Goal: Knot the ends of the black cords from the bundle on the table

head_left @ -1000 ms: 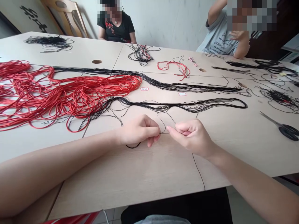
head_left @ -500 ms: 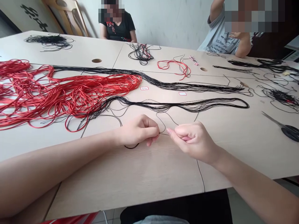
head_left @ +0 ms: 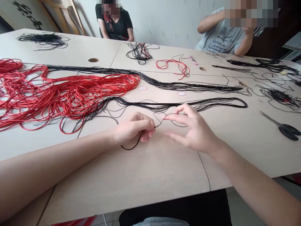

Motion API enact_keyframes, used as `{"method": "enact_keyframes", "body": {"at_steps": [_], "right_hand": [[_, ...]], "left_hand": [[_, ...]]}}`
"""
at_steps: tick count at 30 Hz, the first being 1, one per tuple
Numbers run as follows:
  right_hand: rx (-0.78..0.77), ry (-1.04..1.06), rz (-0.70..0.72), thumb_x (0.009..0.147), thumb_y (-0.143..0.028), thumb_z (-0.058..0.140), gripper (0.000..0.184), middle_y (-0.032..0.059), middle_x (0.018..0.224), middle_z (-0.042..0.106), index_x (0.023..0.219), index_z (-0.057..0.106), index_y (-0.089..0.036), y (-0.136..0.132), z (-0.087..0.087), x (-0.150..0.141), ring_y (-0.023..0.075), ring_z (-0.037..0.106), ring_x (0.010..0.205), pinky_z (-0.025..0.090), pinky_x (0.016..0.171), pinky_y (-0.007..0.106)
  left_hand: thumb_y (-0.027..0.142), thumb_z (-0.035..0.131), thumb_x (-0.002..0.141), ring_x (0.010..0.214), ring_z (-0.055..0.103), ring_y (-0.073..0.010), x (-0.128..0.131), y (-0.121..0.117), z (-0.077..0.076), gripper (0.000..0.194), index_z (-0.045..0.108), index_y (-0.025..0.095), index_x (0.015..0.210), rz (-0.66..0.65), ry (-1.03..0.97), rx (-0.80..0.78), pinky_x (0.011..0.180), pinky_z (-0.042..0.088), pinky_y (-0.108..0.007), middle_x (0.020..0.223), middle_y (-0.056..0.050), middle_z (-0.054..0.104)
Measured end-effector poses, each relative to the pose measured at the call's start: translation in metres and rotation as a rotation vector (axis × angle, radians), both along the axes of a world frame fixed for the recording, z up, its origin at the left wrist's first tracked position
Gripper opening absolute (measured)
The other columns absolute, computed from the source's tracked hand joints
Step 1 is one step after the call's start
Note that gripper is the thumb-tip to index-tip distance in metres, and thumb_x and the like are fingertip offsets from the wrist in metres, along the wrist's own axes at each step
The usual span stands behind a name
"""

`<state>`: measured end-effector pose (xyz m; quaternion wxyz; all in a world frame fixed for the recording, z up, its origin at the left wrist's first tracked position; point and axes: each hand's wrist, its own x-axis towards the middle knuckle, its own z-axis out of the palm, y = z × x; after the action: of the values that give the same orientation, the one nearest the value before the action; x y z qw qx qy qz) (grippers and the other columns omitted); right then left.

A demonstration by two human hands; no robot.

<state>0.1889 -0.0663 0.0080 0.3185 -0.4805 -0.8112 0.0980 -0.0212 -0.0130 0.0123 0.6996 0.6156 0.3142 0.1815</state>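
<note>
Pinching black cord (head_left: 136, 144) in the left hand (head_left: 133, 128), right hand (head_left: 195, 128) spread nearby.

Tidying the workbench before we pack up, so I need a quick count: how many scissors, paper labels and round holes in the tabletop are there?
Scissors: 1
Paper labels: 2
Round tabletop holes: 2
Total: 5

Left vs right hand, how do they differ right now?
The left hand is curled, while the right hand is open with fingers spread. The left hand pinches a thin black cord; the right hand's index fingertip is only close to it, with no clear grip. Both are bare and held above the wood-grain tabletop.
</note>
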Motion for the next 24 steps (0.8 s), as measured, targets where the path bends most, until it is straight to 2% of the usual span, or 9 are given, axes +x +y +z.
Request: {"method": "enact_keyframes", "body": {"at_steps": [2, 5, 7, 11, 14, 16, 19, 21, 24], "right_hand": [[0.023, -0.022, -0.003, 0.074, -0.036, 0.069, 0.037, 0.0057, 0.096, 0.048, 0.109, 0.065, -0.027, 0.002, -0.005, -0.007, 0.0196, 0.049, 0.091, 0.043, 0.084, 0.035], [0.043, -0.057, -0.017, 0.079, -0.035, 0.064, 0.017, 0.0053, 0.094, 0.05, 0.093, 0.071, -0.028, 0.005, -0.011, -0.012, 0.0195, 0.048, 0.09, 0.041, 0.086, 0.036], [0.041, -0.083, -0.029, 0.081, -0.034, 0.061, 0.012, 0.0058, 0.097, 0.052, 0.082, 0.071, -0.027, 0.005, -0.011, -0.009, 0.0205, 0.047, 0.092, 0.04, 0.088, 0.038], [0.005, -0.139, -0.043, 0.083, -0.03, 0.059, 0.012, 0.0052, 0.121, 0.048, 0.078, 0.069, -0.025, 0.005, -0.002, 0.009, 0.0256, 0.04, 0.115, 0.029, 0.1, 0.047], [-0.089, -0.072, -0.001, 0.085, -0.027, 0.057, 0.012, 0.0034, 0.13, 0.045, 0.078, 0.066, -0.023, 0.004, 0.011, 0.024, 0.0245, 0.038, 0.123, 0.029, 0.103, 0.044], [-0.195, 0.076, 0.052, 0.086, -0.027, 0.054, 0.011, 0.0037, 0.123, 0.053, 0.082, 0.063, -0.023, 0.001, 0.019, 0.03, 0.0209, 0.047, 0.116, 0.036, 0.099, 0.038], [-0.405, 0.29, 0.127, 0.09, -0.029, 0.049, 0.012, 0.0021, 0.09, 0.063, 0.088, 0.059, -0.022, -0.004, 0.023, 0.029, 0.0147, 0.059, 0.088, 0.047, 0.08, 0.028], [-0.502, 0.294, 0.131, 0.09, -0.03, 0.048, 0.013, -0.0014, 0.068, 0.056, 0.087, 0.057, -0.021, -0.008, 0.02, 0.024, 0.011, 0.056, 0.067, 0.046, 0.063, 0.023], [-0.513, 0.169, 0.138, 0.088, -0.026, 0.049, 0.011, -0.0053, 0.055, 0.039, 0.082, 0.057, -0.02, -0.011, 0.012, 0.01, 0.0065, 0.038, 0.049, 0.031, 0.045, 0.019]], "left_hand": [[0.017, 0.05, 0.072, 0.04, 0.043, -0.0079, -0.001, 0.001, -0.001, 0.022, 0.056, 0.013, 0.052, -0.035, 0.004, 0.024, 0.046, 0.039, -0.022, 0.043, 0.001, 0.049], [0.017, 0.05, 0.072, 0.041, 0.043, -0.0073, -0.002, 0.002, -0.001, 0.021, 0.057, 0.013, 0.052, -0.061, 0.0, 0.047, 0.046, 0.039, -0.02, 0.044, 0.001, 0.05], [0.015, 0.05, 0.072, 0.04, 0.043, -0.0072, -0.002, 0.002, 0.0, 0.021, 0.057, 0.013, 0.052, -0.055, -0.01, 0.043, 0.048, 0.041, -0.021, 0.044, 0.001, 0.05], [0.014, 0.049, 0.071, 0.041, 0.043, -0.0089, -0.001, 0.001, -0.001, 0.022, 0.054, 0.014, 0.05, -0.007, -0.043, 0.006, 0.048, 0.042, -0.023, 0.04, 0.002, 0.045], [0.015, 0.047, 0.072, 0.042, 0.045, -0.0098, 0.0, -0.001, -0.003, 0.023, 0.052, 0.014, 0.05, 0.045, -0.045, 0.026, 0.047, 0.04, -0.023, 0.04, 0.003, 0.042], [0.017, 0.047, 0.074, 0.042, 0.045, -0.0098, 0.001, -0.002, -0.006, 0.023, 0.051, 0.015, 0.052, 0.095, -0.003, 0.099, 0.047, 0.039, -0.023, 0.04, 0.004, 0.041], [0.019, 0.046, 0.077, 0.042, 0.042, -0.0089, 0.001, -0.004, -0.01, 0.02, 0.053, 0.015, 0.06, 0.138, 0.089, 0.22, 0.046, 0.034, -0.023, 0.041, 0.005, 0.041], [0.021, 0.044, 0.079, 0.041, 0.036, -0.0076, 0.002, -0.006, -0.012, 0.019, 0.055, 0.014, 0.065, 0.137, 0.138, 0.262, 0.044, 0.029, -0.022, 0.042, 0.006, 0.039], [0.022, 0.043, 0.08, 0.042, 0.031, -0.0061, 0.003, -0.009, -0.009, 0.02, 0.058, 0.013, 0.07, 0.121, 0.206, 0.365, 0.043, 0.025, -0.02, 0.046, 0.006, 0.038]]}}
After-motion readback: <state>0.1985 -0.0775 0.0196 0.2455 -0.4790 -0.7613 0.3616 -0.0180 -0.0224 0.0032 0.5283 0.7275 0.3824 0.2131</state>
